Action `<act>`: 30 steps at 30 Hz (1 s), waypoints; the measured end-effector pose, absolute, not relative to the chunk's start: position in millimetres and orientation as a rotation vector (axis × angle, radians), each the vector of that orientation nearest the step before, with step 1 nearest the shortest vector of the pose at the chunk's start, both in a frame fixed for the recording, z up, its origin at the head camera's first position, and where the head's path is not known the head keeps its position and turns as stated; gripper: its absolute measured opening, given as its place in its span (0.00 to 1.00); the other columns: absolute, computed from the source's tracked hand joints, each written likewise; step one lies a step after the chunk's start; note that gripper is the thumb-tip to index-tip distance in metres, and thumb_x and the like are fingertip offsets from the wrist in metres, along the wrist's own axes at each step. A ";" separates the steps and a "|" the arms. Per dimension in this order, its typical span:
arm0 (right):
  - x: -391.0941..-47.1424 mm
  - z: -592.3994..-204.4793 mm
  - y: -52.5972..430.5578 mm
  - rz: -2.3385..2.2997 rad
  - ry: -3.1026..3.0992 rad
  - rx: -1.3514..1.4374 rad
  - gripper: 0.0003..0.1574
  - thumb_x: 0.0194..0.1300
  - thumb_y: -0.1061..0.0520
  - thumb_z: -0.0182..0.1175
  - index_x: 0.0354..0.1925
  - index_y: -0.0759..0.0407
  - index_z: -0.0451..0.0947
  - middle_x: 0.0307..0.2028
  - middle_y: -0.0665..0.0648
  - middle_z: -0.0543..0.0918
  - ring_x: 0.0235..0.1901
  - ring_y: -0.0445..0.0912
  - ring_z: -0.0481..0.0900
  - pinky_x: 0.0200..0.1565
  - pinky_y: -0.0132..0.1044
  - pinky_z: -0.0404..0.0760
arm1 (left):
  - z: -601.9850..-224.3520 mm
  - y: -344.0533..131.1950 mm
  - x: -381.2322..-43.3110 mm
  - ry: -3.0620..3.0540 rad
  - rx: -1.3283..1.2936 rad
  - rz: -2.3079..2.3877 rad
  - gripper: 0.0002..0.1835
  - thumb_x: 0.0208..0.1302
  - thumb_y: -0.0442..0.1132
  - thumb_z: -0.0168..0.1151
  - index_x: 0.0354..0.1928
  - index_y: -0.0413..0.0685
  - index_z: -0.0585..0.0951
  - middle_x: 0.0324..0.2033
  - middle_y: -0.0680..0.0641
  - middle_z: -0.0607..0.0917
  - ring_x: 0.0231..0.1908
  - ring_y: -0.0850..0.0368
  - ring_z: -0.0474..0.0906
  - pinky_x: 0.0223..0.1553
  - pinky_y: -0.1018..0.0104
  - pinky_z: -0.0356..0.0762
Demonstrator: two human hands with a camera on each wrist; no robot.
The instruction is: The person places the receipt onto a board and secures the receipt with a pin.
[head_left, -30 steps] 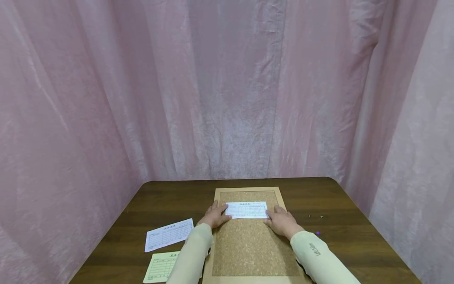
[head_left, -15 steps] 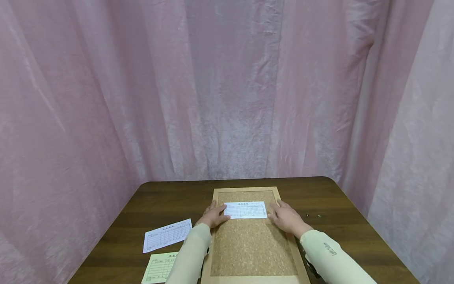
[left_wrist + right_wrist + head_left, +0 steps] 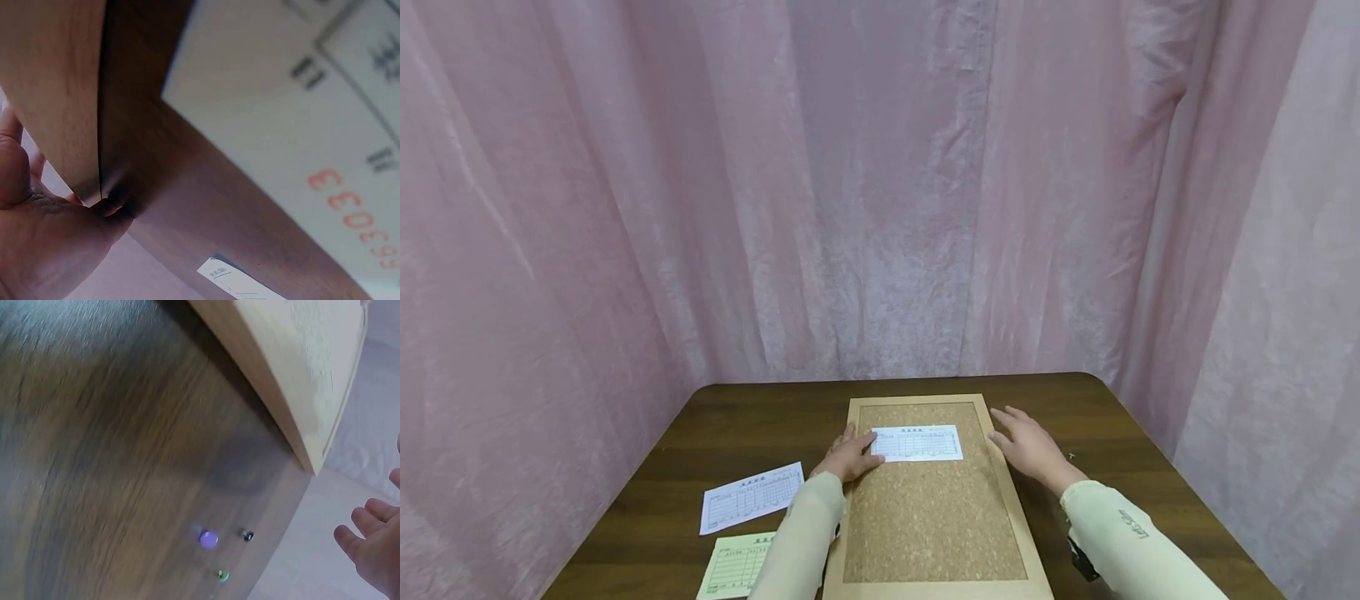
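A white printed slip lies on the upper part of a wood-framed corkboard. My left hand rests at the slip's left end, thumb on its edge and the other fingers over the board's frame. Off the board's right side, my right hand is spread with nothing in it. In the right wrist view, a purple pushpin, a dark pushpin and a green pushpin lie on the table beside the board; the right arm mostly covers them in the head view.
On the dark wood table, left of the board, lie another white slip and a pale green slip, partly covered by my left sleeve. Pink curtains hang behind the table and at both sides.
My right hand has let go of the slip's right end and moved right, past the board's frame towards the pushpins. The left hand stays at the slip.
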State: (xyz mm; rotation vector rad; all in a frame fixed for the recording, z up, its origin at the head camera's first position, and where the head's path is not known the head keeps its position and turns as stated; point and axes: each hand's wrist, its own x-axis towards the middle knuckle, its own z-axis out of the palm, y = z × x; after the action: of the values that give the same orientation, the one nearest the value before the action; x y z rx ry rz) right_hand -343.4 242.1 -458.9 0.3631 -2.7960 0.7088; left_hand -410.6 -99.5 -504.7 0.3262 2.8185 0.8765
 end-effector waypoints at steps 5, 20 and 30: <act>-342.4 -454.8 259.1 0.746 -2.769 0.313 0.33 0.76 0.50 0.53 0.70 0.68 0.65 0.67 0.77 0.63 0.64 0.73 0.64 0.59 0.68 0.64 | -504.7 -100.6 -409.6 2.829 0.331 0.877 0.33 0.68 0.53 0.63 0.72 0.53 0.70 0.76 0.34 0.48 0.72 0.26 0.45 0.65 0.28 0.48; -335.5 -446.9 300.7 0.795 -2.675 0.142 0.32 0.75 0.51 0.54 0.67 0.71 0.68 0.62 0.78 0.69 0.60 0.73 0.68 0.59 0.67 0.66 | -503.8 -99.4 -408.0 2.821 0.326 0.892 0.32 0.69 0.52 0.62 0.72 0.53 0.69 0.76 0.34 0.48 0.72 0.26 0.45 0.64 0.27 0.47; -332.5 -450.4 323.3 0.790 -2.708 0.024 0.34 0.77 0.48 0.51 0.68 0.71 0.66 0.61 0.80 0.68 0.61 0.75 0.64 0.59 0.68 0.63 | -504.3 -99.0 -408.3 2.824 0.311 0.882 0.33 0.68 0.53 0.63 0.72 0.54 0.70 0.76 0.35 0.47 0.72 0.26 0.44 0.64 0.26 0.47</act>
State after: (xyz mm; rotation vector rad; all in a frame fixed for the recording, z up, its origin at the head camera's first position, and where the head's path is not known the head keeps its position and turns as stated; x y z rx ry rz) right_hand -332.5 323.3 -450.4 0.0239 -2.7082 0.7905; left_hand -408.3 -99.0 -504.3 0.3108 2.8243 0.8818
